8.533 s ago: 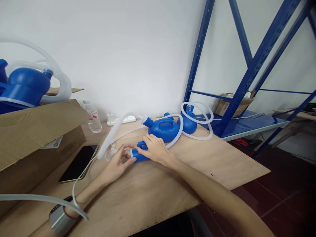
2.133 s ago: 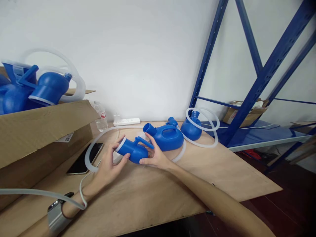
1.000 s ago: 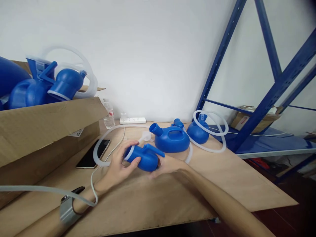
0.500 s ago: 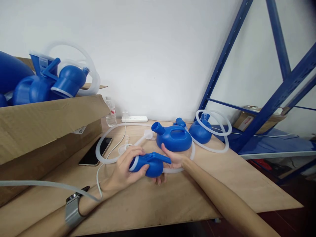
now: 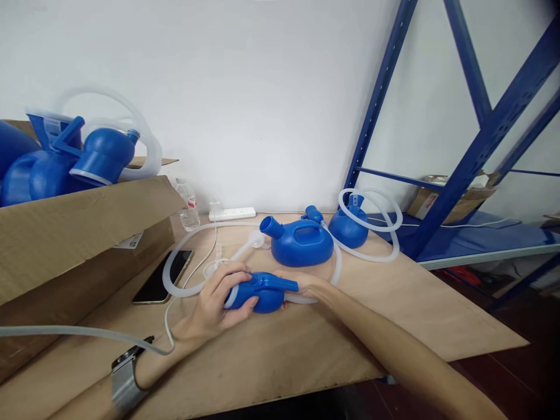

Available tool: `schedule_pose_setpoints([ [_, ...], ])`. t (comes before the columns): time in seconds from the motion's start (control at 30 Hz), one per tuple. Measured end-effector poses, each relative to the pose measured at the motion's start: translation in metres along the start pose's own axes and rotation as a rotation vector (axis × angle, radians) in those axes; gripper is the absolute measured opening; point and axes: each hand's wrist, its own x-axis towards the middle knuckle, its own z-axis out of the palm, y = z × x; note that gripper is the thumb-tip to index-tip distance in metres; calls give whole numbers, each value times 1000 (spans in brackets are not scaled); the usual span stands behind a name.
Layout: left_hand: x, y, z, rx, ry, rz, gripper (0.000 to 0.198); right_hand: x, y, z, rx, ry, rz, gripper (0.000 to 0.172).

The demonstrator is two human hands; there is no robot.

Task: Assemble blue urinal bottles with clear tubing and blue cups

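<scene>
My left hand, with a watch on its wrist, is closed round the left end of a blue plastic urinal head. The head lies sideways, its white-rimmed mouth toward the left palm and its flat handle pointing right. My right hand wraps round the head's far right end, where a translucent hose comes out; most of its fingers are hidden behind the head. Just beyond my hands stands a blue urinal bottle with a carry handle and an open, slanted neck. The hose loops round behind my hands.
At left, a cardboard box holds blue urinal parts. A phone, water bottle and power strip lie nearby; a white cable crosses my left forearm. Another blue bottle with coiled hose stands back right, beside a blue metal shelf.
My right hand has closed in round the hose end of the urinal head; its thumb was raised and its fingers spread before. The view has shifted slightly to the right.
</scene>
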Motion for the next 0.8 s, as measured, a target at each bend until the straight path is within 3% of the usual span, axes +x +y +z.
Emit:
schedule_pose_setpoints([
  [0.13, -2, 1, -1, 35, -3, 73, 28, 10, 3, -6, -88, 55, 28, 16],
  [0.23, -2, 3, -1, 80, 3, 79, 28, 15, 4, -11, -171, 108, -66, 17],
  [0.4, 0, 0, -3, 121, 34, -115, 21, 11, -4, -13, -220, 257, -281, 29],
  [0.53, 0, -3, -3, 115, 70, -210, 18, 10, -6, -9, -248, 326, -475, 24],
  [0.73, -3, -5, -2, 95, 86, -450, 15, 12, 0, -4, -408, 590, -462, 8],
  [0.8, -3, -6, -1, 89, 88, -532, 18, 11, -2, -4, -455, 628, -447, 11],
])
